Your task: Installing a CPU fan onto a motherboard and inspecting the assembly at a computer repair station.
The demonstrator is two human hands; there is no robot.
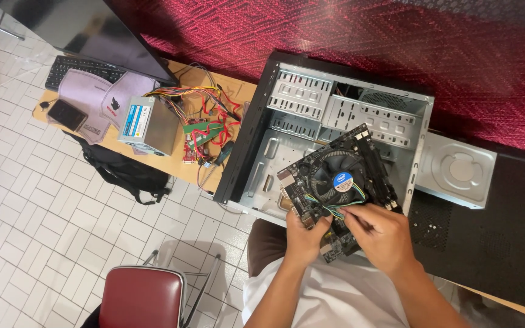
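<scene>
— What do the fingers hold?

— I see my left hand (302, 238) clamped on one motherboard (335, 188), held over the open computer case (335, 115). My right hand (379, 234) pinches the fan cable (337, 209) at the cooler fan's (335, 178) six o'clock.

— Anything hidden?

— The board's near edge, behind both hands. One power supply (148, 124) lies at nine o'clock.

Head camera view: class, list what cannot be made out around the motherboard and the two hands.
- Motherboard: near edge hidden, head view, by left hand and right hand.
- Fan cable: plug end too small; right fingertips cover it.
- Computer case: floor partly hidden by the board.
- Chair: cut off by bottom edge.
</scene>
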